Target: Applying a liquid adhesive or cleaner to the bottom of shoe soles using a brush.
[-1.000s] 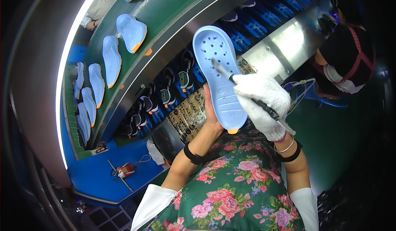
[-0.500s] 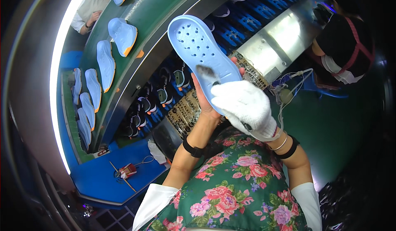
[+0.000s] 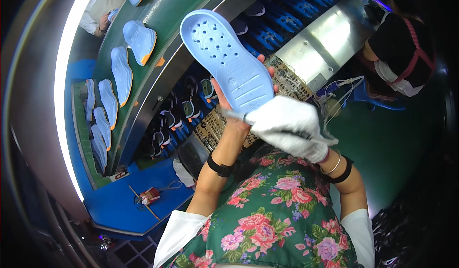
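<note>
A light blue shoe sole (image 3: 224, 57) is tilted up in front of me, its inner side with a pattern of holes showing. My bare left hand (image 3: 222, 98) grips it from beneath, thumb on the left edge and fingertips past the right edge. My right hand (image 3: 289, 125), in a white knitted glove, is closed around a brush (image 3: 234, 115). The brush is smeared by motion and lies across the sole's near end; I cannot tell whether it touches. Most of its handle is hidden by the glove.
On the green conveyor belt (image 3: 158, 33) to the left lie several blue soles (image 3: 121, 74) with orange edges. Racks of dark shoe uppers (image 3: 190, 106) stand beneath and beyond. A blue table (image 3: 114, 206) carries a small red object (image 3: 149, 196). Co-workers are at far left and right.
The brush has moved from the middle of the sole to its near end, toward the left edge. The sole has shifted slightly up and left with my left hand.
</note>
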`<state>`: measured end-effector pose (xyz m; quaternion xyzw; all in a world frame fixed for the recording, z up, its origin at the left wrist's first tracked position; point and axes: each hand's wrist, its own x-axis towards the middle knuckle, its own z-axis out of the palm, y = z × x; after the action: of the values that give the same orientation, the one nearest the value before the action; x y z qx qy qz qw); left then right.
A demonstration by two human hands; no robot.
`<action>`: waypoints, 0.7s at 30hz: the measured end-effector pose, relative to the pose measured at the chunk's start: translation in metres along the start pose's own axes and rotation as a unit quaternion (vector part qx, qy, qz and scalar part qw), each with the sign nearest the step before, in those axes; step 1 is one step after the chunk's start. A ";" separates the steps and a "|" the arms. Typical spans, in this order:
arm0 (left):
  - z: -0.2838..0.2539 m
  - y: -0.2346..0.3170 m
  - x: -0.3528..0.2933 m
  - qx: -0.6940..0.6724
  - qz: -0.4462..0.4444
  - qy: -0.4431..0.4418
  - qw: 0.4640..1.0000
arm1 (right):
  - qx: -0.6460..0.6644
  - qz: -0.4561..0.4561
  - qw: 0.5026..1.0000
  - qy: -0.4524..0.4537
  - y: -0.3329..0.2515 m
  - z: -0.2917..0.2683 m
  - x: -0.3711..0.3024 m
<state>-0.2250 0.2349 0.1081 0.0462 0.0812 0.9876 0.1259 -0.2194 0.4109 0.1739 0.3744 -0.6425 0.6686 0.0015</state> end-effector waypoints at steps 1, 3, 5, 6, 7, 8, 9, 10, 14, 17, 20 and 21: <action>0.005 -0.006 -0.001 -0.010 0.035 0.042 0.998 | -0.041 -0.043 0.998 0.024 0.006 -0.008 0.003; 0.013 -0.006 0.003 -0.004 0.040 0.041 0.998 | -0.091 -0.075 0.992 0.052 0.011 -0.013 0.004; 0.005 0.002 -0.001 -0.014 0.004 0.058 0.998 | -0.119 -0.118 0.986 0.009 0.008 -0.007 0.002; 0.003 0.004 -0.001 -0.017 0.004 0.061 0.998 | -0.124 -0.134 0.983 -0.017 0.008 0.002 -0.005; 0.002 0.006 0.001 0.017 0.024 0.031 0.999 | -0.087 -0.120 0.989 -0.025 0.010 0.010 -0.009; 0.001 0.006 0.001 0.052 0.044 0.001 0.998 | -0.087 -0.115 0.989 -0.027 0.012 0.006 -0.011; 0.005 0.007 -0.002 0.054 0.047 0.030 0.997 | -0.029 -0.082 0.995 -0.044 0.010 -0.001 -0.007; 0.007 0.008 -0.003 0.051 0.049 0.035 0.997 | 0.030 -0.048 0.997 -0.061 0.011 -0.005 -0.004; 0.006 0.016 0.000 0.026 0.003 0.039 0.999 | -0.042 -0.031 0.999 0.001 0.021 -0.013 0.001; 0.002 0.023 -0.001 -0.011 -0.034 0.042 0.998 | -0.082 -0.096 0.989 -0.074 0.010 -0.001 -0.007; -0.002 0.026 -0.005 0.010 -0.013 0.044 0.999 | 0.040 -0.014 0.996 -0.074 0.005 -0.004 -0.006; 0.000 0.026 -0.004 0.026 -0.020 0.046 0.998 | 0.032 0.033 0.998 -0.034 0.009 -0.005 -0.005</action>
<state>-0.2272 0.2087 0.1125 0.0022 0.1139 0.9835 0.1406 -0.2222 0.4165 0.1642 0.3755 -0.6326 0.6752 -0.0540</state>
